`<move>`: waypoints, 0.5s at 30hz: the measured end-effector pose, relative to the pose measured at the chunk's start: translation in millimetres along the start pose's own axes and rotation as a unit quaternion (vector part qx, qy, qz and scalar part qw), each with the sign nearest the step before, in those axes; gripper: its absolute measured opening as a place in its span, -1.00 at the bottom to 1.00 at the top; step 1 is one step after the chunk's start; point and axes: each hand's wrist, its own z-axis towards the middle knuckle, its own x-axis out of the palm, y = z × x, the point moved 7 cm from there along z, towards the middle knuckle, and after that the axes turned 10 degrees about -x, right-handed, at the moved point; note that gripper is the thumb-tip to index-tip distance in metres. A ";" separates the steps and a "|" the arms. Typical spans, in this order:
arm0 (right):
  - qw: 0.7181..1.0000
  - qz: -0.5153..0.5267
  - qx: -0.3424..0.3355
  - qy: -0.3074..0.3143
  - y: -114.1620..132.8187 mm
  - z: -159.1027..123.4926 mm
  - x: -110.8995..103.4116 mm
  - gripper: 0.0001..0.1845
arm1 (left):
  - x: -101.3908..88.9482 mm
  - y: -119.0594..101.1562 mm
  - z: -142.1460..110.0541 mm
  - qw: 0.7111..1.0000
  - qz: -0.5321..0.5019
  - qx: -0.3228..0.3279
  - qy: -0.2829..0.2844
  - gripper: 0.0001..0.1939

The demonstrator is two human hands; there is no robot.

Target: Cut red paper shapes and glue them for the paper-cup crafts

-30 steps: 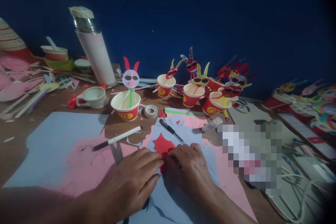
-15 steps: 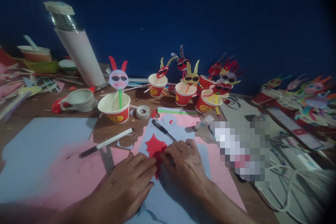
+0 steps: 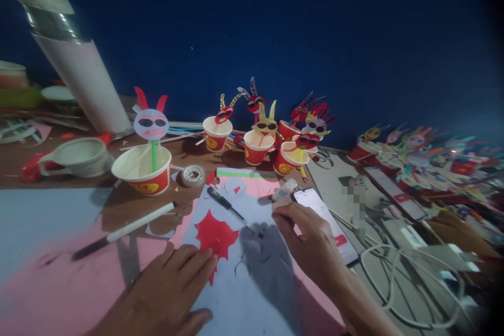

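My left hand [image 3: 169, 286] lies flat on pale blue paper, its fingertips pressing the lower left edge of a spiky red paper cutout [image 3: 217, 233]. To the right, my right hand [image 3: 311, 233] hovers with loosely bent fingers and nothing visible in them, close beside a lit smartphone [image 3: 344, 236]. A black pen [image 3: 222, 199] rests on the blue paper [image 3: 252, 299], just above the cutout. Left of it lies a white marker [image 3: 137, 222] with a dark end. A roll of tape [image 3: 192, 176] and a small clear glue bottle [image 3: 284, 189] sit farther back.
A red paper cup [image 3: 149, 181] bears a rabbit-like paper face [image 3: 151, 125] on a green straw. Behind stand several more decorated cups [image 3: 258, 148]. At left are a pale mug [image 3: 79, 157] and a tall flask [image 3: 84, 79]. White cables [image 3: 413, 320] coil at right.
My right hand has left the red cutout and moved right toward the phone. My left hand stays on the cutout, which now shows more fully. The view has shifted right.
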 end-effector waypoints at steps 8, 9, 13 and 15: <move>0.988 -0.085 -0.005 0.126 11.8 -2.5 47.0 -0.94 | -5.1 0.5 10.5 0.997 -0.010 -0.019 0.075 -0.51; 0.986 -0.094 -0.010 0.134 13.5 -2.7 51.5 -0.94 | -3.1 1.2 10.2 0.997 -0.007 -0.018 0.078 -0.53; 0.987 -0.113 -0.027 0.114 15.2 -3.2 60.2 -0.93 | 10.3 0.1 4.4 0.999 0.003 0.013 0.048 -0.68; 0.988 -0.110 -0.034 0.105 14.8 -2.7 62.8 -0.89 | 8.3 3.3 1.5 0.999 0.023 -0.005 -0.043 -0.73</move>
